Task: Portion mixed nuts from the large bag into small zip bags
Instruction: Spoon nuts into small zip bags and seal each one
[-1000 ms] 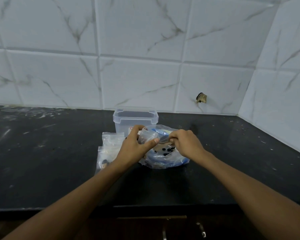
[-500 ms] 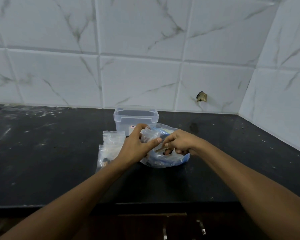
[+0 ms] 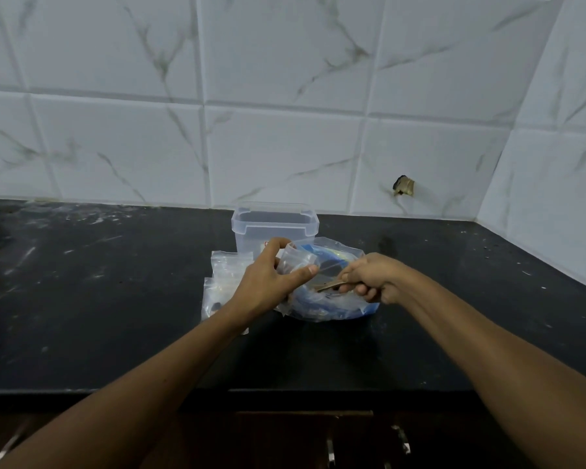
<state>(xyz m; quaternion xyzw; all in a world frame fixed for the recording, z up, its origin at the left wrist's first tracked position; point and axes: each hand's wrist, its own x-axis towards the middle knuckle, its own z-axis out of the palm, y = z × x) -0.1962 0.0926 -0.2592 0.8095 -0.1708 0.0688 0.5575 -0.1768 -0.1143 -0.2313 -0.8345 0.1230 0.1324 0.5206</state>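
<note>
Holding a limp, slippery small zip bag (image 3: pixel 296 262) by its mouth, left hand (image 3: pixel 268 282) above the large bag (image 3: pixel 332 301) on the countertop (image 3: pixel 115 299); right hand (image 3: pixel 369 277) pinched nuts (image 3: pixel 329 285), best gripped lightly.

— Inspector: How are the hands standing?
— Assistant: Both forearms are reaching forward. The left hand (image 3: pixel 266 282) is curling, thumb extended rightward. The right hand (image 3: pixel 369 279) is curling its fingers (image 3: pixel 364 290) under, knuckles up.
</note>
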